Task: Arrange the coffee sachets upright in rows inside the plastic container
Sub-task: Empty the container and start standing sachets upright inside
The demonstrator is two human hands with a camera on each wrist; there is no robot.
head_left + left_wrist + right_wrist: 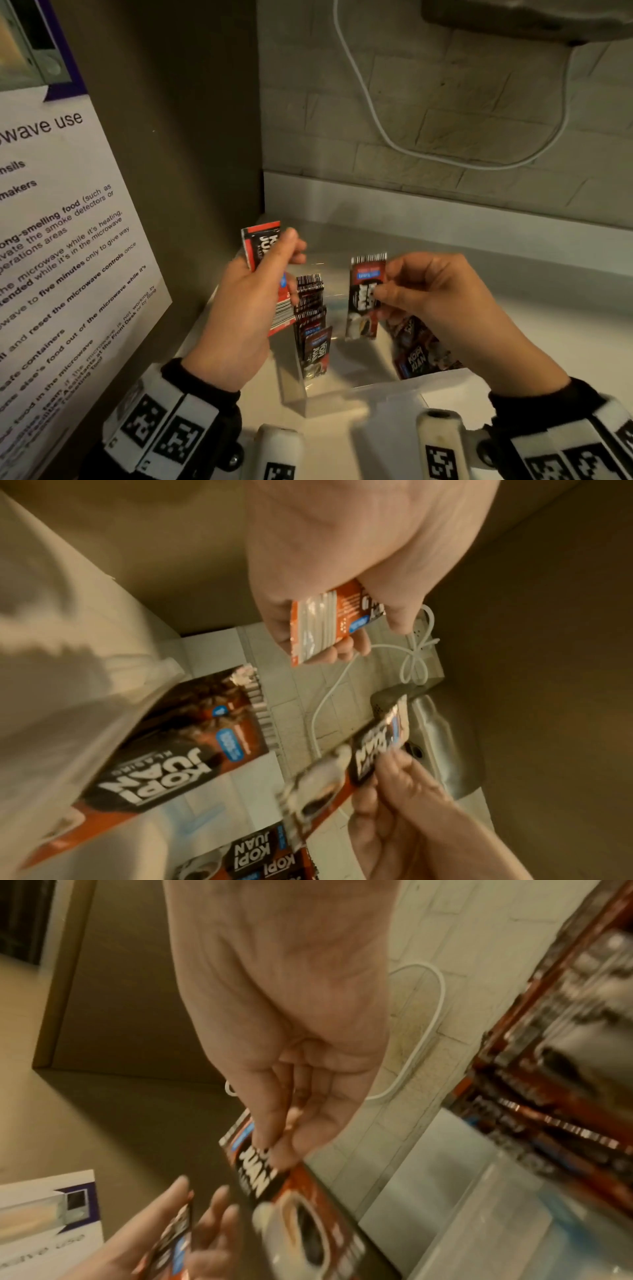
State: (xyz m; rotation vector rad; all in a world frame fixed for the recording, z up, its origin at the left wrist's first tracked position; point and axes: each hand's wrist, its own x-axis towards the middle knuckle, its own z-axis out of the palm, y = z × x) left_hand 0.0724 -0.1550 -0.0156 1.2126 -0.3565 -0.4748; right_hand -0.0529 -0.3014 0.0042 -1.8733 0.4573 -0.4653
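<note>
The right hand [424, 294] pinches one red-and-black coffee sachet [363, 298] above the clear plastic container [342, 394]. The left hand [246, 308] grips more red sachets [263, 250]. Next, I think, the sachet must go down straight beside the standing row of sachets [311, 322] at the box's left side.

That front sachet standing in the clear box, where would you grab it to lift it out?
Pinch the front sachet by its top edge, coming from above. It stands upright against the row, so only the top is free; the clear box walls block the sides.
</note>
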